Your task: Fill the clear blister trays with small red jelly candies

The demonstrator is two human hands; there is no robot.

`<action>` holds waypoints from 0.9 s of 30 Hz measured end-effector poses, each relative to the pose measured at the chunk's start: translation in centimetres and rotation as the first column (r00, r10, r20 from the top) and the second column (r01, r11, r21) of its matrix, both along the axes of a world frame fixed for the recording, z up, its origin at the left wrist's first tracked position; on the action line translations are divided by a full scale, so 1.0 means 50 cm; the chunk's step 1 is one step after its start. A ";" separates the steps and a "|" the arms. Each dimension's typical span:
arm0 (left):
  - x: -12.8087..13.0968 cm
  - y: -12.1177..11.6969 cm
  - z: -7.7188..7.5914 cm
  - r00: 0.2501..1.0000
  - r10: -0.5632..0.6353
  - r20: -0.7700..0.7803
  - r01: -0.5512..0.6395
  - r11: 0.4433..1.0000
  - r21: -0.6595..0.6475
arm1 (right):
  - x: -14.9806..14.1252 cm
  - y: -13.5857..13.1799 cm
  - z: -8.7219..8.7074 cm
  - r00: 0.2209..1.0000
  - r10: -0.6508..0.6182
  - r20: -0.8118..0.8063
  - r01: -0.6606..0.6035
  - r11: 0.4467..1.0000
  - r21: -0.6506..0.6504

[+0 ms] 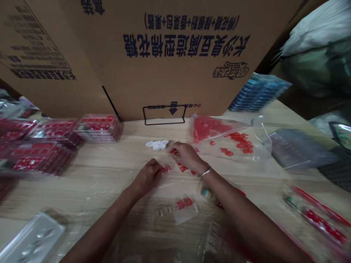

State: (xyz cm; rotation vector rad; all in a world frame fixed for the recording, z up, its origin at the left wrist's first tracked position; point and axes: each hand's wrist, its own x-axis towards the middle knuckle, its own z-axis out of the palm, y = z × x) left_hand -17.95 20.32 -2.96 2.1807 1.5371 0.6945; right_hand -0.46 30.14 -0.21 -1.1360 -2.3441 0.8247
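My left hand (148, 176) rests on the wooden table (90, 182) with its fingers curled, pinching a small red piece (168, 168). My right hand (185, 155) is just beyond it, fingers closed around another small red piece (172, 150). A few loose red pieces (183, 168) lie between and under the hands. In front of my arms lies a clear plastic tray (175, 212) with two red pieces (184, 203) set in its right end. A metal bangle (205, 171) circles my right wrist.
A clear bag of red pieces (219, 135) lies right of the hands. Stacks of filled clear trays (55, 140) stand at the left. A big cardboard box (164, 58) blocks the back. White scrap (157, 144), empty clear tray (30, 239), grey trays (298, 148), blue stack (257, 93).
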 end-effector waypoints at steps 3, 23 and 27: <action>-0.001 -0.012 0.001 0.997 -0.075 0.034 0.075 0.997 -0.005 | 0.011 -0.028 0.002 0.983 -0.018 -0.181 -0.022 0.976 -0.217; 0.047 -0.059 0.078 0.762 0.230 0.605 -0.128 0.970 -0.208 | 0.030 -0.140 0.035 0.818 -0.173 -0.548 -0.233 0.773 -0.591; 0.054 -0.077 0.103 0.519 0.380 0.766 0.032 0.886 -0.462 | 0.022 -0.156 0.051 0.792 -0.127 -0.597 -0.356 0.699 -0.621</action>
